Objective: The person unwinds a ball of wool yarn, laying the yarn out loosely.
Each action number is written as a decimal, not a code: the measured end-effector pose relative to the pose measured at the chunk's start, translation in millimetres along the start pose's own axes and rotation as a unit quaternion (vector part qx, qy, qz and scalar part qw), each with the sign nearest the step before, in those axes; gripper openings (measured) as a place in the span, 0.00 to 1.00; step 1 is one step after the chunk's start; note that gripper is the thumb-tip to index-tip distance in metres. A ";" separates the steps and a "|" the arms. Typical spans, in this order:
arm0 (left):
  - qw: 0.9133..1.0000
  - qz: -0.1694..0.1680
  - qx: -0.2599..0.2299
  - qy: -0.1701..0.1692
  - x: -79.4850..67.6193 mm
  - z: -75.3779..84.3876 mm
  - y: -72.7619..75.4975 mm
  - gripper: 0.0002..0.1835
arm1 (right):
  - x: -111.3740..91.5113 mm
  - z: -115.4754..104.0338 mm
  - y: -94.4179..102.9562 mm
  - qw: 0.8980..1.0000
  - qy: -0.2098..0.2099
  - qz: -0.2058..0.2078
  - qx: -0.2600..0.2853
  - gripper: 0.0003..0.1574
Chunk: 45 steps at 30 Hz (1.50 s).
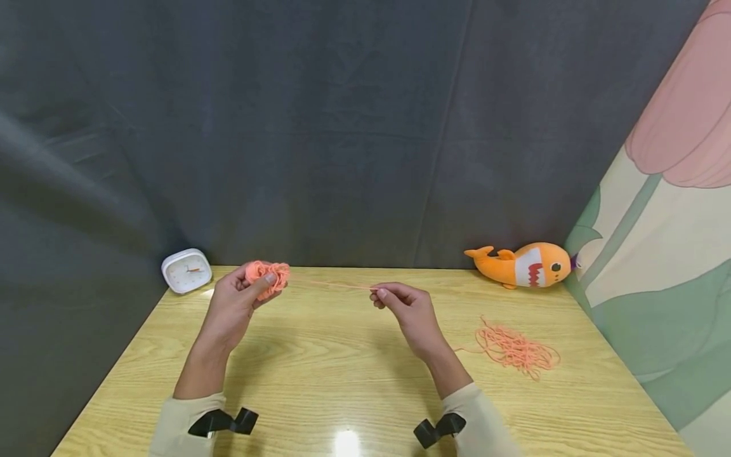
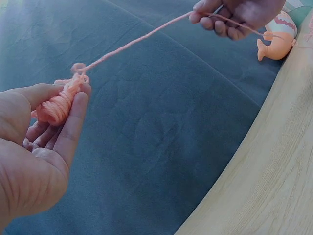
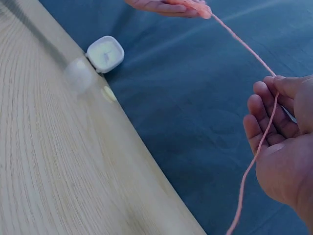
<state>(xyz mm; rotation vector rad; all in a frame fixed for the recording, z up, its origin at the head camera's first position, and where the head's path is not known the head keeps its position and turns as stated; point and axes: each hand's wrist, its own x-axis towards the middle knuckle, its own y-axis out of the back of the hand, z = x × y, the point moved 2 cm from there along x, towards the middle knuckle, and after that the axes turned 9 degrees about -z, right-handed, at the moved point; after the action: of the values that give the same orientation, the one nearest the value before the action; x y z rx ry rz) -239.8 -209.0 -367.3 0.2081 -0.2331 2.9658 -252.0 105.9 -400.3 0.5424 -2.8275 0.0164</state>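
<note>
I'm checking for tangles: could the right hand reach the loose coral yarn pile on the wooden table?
Probably yes: nothing blocks the right hand from the yarn pile, though that hand pinches a coral strand.

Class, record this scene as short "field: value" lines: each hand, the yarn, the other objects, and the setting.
Left hand: the hand holds a wound yarn bundle
Right hand: the hand pinches the yarn strand between thumb and finger
Strand: nearly straight between the hands, running on past the right one
Loose yarn: a tangled pile on the table, right side
Clock: white clock, far left corner
Toy: orange plush shark, far right
Backdrop: dark cloth behind the table
Yarn colour: coral-orange
</note>
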 end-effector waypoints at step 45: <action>1.000 0.007 0.017 0.010 -1.1 0.6 0.4 0.09 | -46.2 -23.6 98.4 0.988 0.047 0.142 0.025 0.17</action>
<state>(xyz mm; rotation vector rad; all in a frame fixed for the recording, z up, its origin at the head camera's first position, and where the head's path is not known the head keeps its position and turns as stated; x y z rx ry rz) -238.7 -209.6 -366.9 0.1806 -0.1837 2.9868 -240.6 215.6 -385.7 0.1397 -2.7928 0.1623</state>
